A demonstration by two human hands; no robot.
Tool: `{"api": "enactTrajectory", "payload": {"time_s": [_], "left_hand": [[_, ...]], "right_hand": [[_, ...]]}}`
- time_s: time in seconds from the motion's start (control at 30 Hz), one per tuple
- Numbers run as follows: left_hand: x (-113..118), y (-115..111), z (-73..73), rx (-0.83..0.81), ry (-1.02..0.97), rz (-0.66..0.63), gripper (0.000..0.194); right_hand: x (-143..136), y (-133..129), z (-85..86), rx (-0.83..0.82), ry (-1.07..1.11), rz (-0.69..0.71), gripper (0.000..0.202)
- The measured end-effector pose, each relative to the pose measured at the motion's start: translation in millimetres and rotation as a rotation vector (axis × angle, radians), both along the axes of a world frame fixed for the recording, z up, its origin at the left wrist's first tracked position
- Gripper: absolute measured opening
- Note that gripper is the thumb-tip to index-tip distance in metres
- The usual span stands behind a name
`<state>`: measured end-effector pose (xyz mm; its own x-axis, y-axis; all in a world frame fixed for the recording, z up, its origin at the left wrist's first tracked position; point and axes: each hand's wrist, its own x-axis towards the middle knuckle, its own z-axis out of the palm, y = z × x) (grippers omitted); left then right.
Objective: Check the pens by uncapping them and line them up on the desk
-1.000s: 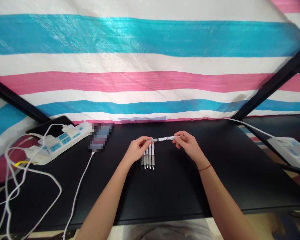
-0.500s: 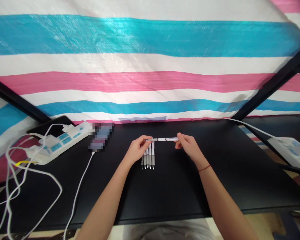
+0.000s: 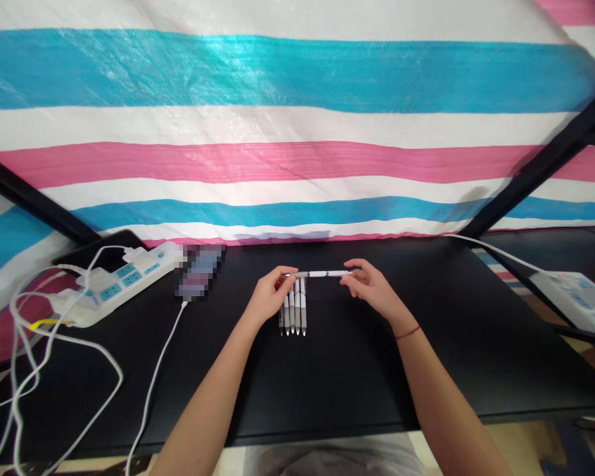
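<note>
A white pen with a grey grip is held level above the table, tip end to the left. My left hand pinches it near the tip, thumb below and fingers above. At the other end, my right hand has its thumb and forefinger around the pen's end, with the remaining fingers curled loosely. Beneath the held pen, near my left hand, several similar pens lie side by side in a row, tips toward me. My left hand and the held pen cover their upper parts.
On the left stand a white power strip with tangled white cables and a blurred phone on a charging cable. Another power strip is at the right. A striped sheet hangs behind the black table.
The held pen has shifted slightly left and up, and more of its tip end shows at my left hand. The fingers of my right hand have loosened and spread a little around its end.
</note>
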<state>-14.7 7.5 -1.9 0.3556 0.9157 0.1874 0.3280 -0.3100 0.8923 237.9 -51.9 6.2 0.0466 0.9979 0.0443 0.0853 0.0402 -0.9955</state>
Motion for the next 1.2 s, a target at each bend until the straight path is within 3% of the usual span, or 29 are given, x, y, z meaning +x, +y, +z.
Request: {"api": "enactTrajectory", "payload": {"time_s": [0.23, 0.4, 0.53, 0.7, 0.8, 1.0, 1.1, 1.2], "left_hand": [[-0.5, 0.7, 0.4, 0.007, 0.007, -0.005, 0.030], [0.1, 0.3, 0.3, 0.004, 0.011, -0.003, 0.030], [0.6, 0.3, -1.0, 0.012, 0.022, -0.012, 0.030], [0.6, 0.6, -2.0, 0.001, 0.009, -0.014, 0.031], [0.7, 0.7, -2.9, -0.003, 0.011, -0.020, 0.032], [1.5, 0.4, -4.7, -0.022, -0.003, -0.023, 0.033], [2.0, 0.1, -4.7, -0.035, -0.013, -0.027, 0.033], [2.3, -0.1, -3.7, -0.045, -0.025, -0.034, 0.033]], "right_hand": [[-1.1, -1.9, 4.3, 0.004, -0.094, 0.039, 0.026], [-2.3, -1.3, 2.5, 0.037, 0.004, 0.033, 0.032], [-0.7, -0.9, 0.9, 0.027, -0.145, 0.019, 0.027], [-0.2, -0.5, -0.9, 0.055, -0.102, 0.051, 0.036], [0.2, 0.0, -0.8, 0.045, -0.189, 0.069, 0.026], [0.4, -0.2, -0.3, 0.073, -0.193, 0.031, 0.034], [0.2, -0.6, -0.7, 0.077, -0.262, 0.048, 0.025], [-0.3, -0.7, -2.1, 0.057, -0.332, 0.049, 0.030]]}}
